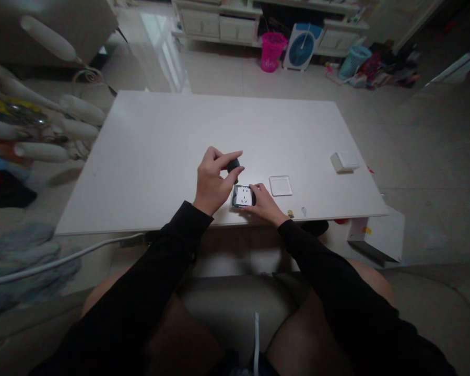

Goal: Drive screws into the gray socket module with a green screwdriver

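Observation:
My left hand [215, 176] is closed, its thumb and fingers pinching a stubby screwdriver [233, 165] with a dark, rounded handle. The screwdriver points down over the left side of a white wall socket [243, 196], whose plug slots face up and whose edges are dark. My right hand [263, 202] grips the socket from its right side, near the table's front edge. Whether the screwdriver's tip touches the socket, I cannot tell. Just right of my right hand lies a thin, square white cover frame [281, 185], flat on the table.
The white table [188, 130] carries a white box [344, 162] at the right. A small yellow item [290, 213] and a small clear piece [303, 211] lie by its front edge. Beyond stand a pink basket [272, 52] and a blue fan [301, 48]. A white rack [82, 109] is at left.

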Demonstrator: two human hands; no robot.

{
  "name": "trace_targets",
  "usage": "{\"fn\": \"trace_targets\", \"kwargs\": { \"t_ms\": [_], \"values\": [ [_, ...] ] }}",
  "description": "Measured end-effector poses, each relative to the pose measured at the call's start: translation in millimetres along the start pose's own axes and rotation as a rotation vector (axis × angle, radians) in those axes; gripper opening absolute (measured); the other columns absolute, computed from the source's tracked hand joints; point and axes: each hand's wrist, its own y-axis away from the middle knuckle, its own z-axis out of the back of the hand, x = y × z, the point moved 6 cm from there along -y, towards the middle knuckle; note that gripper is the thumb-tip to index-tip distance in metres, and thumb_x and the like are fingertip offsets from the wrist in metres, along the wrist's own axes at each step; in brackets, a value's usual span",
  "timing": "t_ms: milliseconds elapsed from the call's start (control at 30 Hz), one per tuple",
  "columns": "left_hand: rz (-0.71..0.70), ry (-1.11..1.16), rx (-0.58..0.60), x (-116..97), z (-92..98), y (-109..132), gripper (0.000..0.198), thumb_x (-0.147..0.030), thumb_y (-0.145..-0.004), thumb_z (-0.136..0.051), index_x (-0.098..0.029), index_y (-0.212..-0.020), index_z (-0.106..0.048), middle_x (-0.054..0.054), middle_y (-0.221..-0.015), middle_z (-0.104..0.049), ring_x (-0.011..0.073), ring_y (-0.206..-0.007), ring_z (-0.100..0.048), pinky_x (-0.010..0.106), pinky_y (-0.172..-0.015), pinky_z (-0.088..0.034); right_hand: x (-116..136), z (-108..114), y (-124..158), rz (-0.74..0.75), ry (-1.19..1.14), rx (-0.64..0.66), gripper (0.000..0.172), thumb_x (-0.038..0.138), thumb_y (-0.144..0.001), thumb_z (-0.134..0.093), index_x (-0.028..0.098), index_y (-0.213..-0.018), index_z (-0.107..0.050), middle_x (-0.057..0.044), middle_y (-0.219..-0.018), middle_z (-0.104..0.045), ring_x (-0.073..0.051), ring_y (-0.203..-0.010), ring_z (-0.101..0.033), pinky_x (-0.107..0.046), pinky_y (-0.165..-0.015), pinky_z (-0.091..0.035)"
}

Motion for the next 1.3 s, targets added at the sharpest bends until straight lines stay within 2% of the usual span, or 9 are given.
{"fn": "trace_targets", "kwargs": {
  "t_ms": [167,367,533,733,867,1000,1100,1200,1300],
  "values": [
    [-0.103,0.026,0.123,-4.6,-2.8,-2.1,0.047,0.0,-0.094,-0.057,-0.023,-0.133,-0.071,0.007,-0.125,-0.073,0.0207,-0.115,-0.068,0.041,-0.098,-0.062,0.9,0.5,-0.5,-0.011,0.012,0.01,0.086,0.034,-0.073,-0.094,0.016,-0.146,-0.053,-0.016,-0.135,-0.054,-0.035,-0.128,-0.057,-0.053,-0.118,-0.048],
    [-0.049,0.028,0.033,-8.5,1.7,-1.0,0.017,-0.018,-0.091,-0.078,-0.021,-0.108,-0.076,0.006,-0.11,-0.079,0.0216,-0.106,-0.072,0.036,-0.086,-0.066,0.7,0.6,0.3,-0.003,-0.004,-0.003,0.082,0.033,-0.074,-0.093,0.022,-0.144,-0.053,-0.013,-0.133,-0.055,-0.034,-0.126,-0.057,-0.055,-0.116,-0.048],
    [0.01,0.142,0.072,-3.0,-0.8,-1.9,0.034,-0.004,-0.091,-0.064,-0.022,-0.12,-0.07,0.009,-0.13,-0.067,0.0196,-0.109,-0.071,0.035,-0.087,-0.068,0.1,0.0,1.3,0.001,-0.012,-0.015,0.081,0.034,-0.073,-0.094,0.022,-0.143,-0.054,-0.012,-0.131,-0.055,-0.033,-0.125,-0.058,-0.054,-0.114,-0.05],
    [0.015,0.053,0.035,-2.8,3.0,-3.2,0.023,-0.013,-0.089,-0.075,-0.021,-0.11,-0.074,0.003,-0.102,-0.065,0.0181,-0.095,-0.067,0.036,-0.086,-0.067,0.4,-0.1,0.9,0.004,-0.006,-0.017,0.08,0.033,-0.074,-0.094,0.022,-0.142,-0.054,-0.012,-0.131,-0.055,-0.033,-0.125,-0.058,-0.054,-0.115,-0.05],
    [0.015,0.033,-0.021,-5.0,5.5,-3.8,0.021,-0.017,-0.082,-0.086,-0.02,-0.1,-0.074,0.003,-0.093,-0.07,0.0191,-0.09,-0.068,0.036,-0.081,-0.065,-0.3,-0.2,0.0,-0.009,0.004,-0.001,0.083,0.031,-0.073,-0.094,0.017,-0.143,-0.054,-0.015,-0.133,-0.055,-0.034,-0.126,-0.058,-0.053,-0.117,-0.048],
    [-0.021,0.194,0.151,-8.3,-2.7,-3.0,0.031,-0.003,-0.088,-0.069,-0.02,-0.114,-0.074,0.007,-0.117,-0.079,0.0205,-0.11,-0.075,0.039,-0.097,-0.065,-1.6,-0.8,-0.6,-0.002,-0.002,0.0,0.084,0.032,-0.073,-0.093,0.018,-0.146,-0.053,-0.014,-0.134,-0.054,-0.034,-0.127,-0.057,-0.054,-0.117,-0.048],
    [-0.035,0.258,0.26,-11.4,-7.0,-0.2,0.041,0.0,-0.092,-0.058,-0.02,-0.126,-0.07,0.011,-0.137,-0.074,0.0225,-0.13,-0.07,0.043,-0.108,-0.062,-1.9,-0.5,-0.6,0.007,-0.01,-0.011,0.083,0.032,-0.074,-0.092,0.021,-0.146,-0.053,-0.012,-0.132,-0.054,-0.034,-0.126,-0.058,-0.055,-0.116,-0.048],
    [-0.038,0.238,0.22,-12.8,-5.6,0.5,0.028,-0.01,-0.094,-0.067,-0.02,-0.12,-0.073,0.01,-0.13,-0.076,0.0234,-0.124,-0.072,0.044,-0.105,-0.064,-0.8,0.5,-0.3,0.012,-0.006,-0.014,0.08,0.033,-0.075,-0.092,0.02,-0.144,-0.054,-0.012,-0.13,-0.054,-0.034,-0.125,-0.058,-0.054,-0.114,-0.049],
    [-0.019,0.223,0.098,-9.2,-1.9,-0.8,0.018,-0.019,-0.087,-0.083,-0.02,-0.104,-0.077,0.008,-0.117,-0.074,0.0214,-0.107,-0.074,0.037,-0.088,-0.069,0.5,1.1,0.2,0.017,0.005,-0.007,0.078,0.032,-0.075,-0.092,0.019,-0.142,-0.055,-0.013,-0.13,-0.055,-0.034,-0.125,-0.058,-0.053,-0.114,-0.05]
  ]
}}
